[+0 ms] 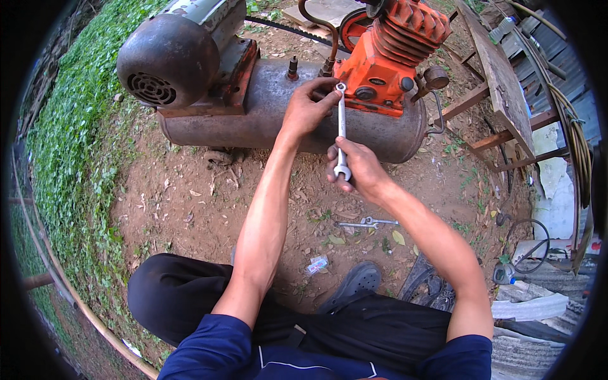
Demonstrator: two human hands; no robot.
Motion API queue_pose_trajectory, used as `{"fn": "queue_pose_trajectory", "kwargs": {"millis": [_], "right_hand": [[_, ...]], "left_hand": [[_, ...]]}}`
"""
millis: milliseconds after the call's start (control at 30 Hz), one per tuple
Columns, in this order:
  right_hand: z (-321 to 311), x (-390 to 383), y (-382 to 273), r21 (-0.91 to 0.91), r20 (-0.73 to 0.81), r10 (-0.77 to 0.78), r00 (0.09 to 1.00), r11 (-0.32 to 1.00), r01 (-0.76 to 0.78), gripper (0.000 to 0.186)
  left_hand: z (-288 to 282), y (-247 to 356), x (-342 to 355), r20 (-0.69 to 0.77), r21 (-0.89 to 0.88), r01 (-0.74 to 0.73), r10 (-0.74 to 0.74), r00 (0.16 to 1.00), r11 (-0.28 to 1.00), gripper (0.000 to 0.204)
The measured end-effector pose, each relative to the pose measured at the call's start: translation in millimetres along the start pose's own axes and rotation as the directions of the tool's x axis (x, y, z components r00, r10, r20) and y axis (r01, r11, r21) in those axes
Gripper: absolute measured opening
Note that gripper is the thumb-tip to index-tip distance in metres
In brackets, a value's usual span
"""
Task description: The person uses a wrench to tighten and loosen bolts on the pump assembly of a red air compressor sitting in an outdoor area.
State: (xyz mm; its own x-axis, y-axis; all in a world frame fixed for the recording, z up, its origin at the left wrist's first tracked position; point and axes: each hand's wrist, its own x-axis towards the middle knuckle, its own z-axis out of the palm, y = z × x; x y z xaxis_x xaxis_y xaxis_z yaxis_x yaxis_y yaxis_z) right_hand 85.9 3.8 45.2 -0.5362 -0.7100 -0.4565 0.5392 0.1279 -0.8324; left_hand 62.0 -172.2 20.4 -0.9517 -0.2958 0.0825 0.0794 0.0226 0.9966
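My right hand (pixel 345 164) grips a silver combination wrench (pixel 342 114) near its open-jaw end, holding it upright in the picture. My left hand (pixel 310 101) has its fingers closed at the wrench's ring end, against the front of an orange compressor pump (pixel 373 63); whether a fastener sits under the ring I cannot tell. The pump stands on a rusty grey tank (pixel 209 130), with a dark motor (pixel 164 69), a belt (pixel 285 31), a pressure gauge (pixel 435 78) and a small valve (pixel 292 69).
More wrenches (pixel 367 224) lie on the dirt beside a small packet (pixel 316 265) and my shoes (pixel 358 282). A worn wooden board on a frame (pixel 500 95), coiled hose (pixel 573 158) and corrugated sheets (pixel 529 329) are at the right. Plants (pixel 69 158) grow along the left.
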Motion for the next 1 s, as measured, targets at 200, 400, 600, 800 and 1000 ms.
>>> {"fn": "queue_pose_trajectory", "kwargs": {"millis": [200, 400, 600, 800, 1000], "right_hand": [[-47, -12, -27, -0.356, 0.013, 0.12, 0.993, 0.928, -0.108, 0.054], [-98, -4, -55, -0.771, -0.166, -0.18, 0.97, 0.637, -0.014, 0.056], [-97, -1, -46, -0.869, -0.15, -0.39, 0.909, 0.49, 0.067, 0.055], [-80, -10, -36, -0.643, -0.174, -0.353, 0.919, 0.747, 0.165, 0.051], [-29, -15, -2, -0.307, -0.11, -0.258, 0.96, 0.927, 0.214, 0.035]], "left_hand": [[2, 4, -4, -0.018, 0.043, 0.005, -0.004, 1.0, 0.999, 0.042], [3, 1, -3, -0.013, 0.049, -0.024, 0.025, 1.0, 0.998, 0.043], [2, 5, -5, -0.004, 0.055, 0.018, -0.018, 1.0, 0.998, 0.045], [2, -1, -3, -0.032, 0.006, -0.019, 0.019, 0.999, 1.0, 0.04], [1, -5, -1, -0.038, -0.134, 0.01, -0.015, 0.999, 0.991, 0.031]]}}
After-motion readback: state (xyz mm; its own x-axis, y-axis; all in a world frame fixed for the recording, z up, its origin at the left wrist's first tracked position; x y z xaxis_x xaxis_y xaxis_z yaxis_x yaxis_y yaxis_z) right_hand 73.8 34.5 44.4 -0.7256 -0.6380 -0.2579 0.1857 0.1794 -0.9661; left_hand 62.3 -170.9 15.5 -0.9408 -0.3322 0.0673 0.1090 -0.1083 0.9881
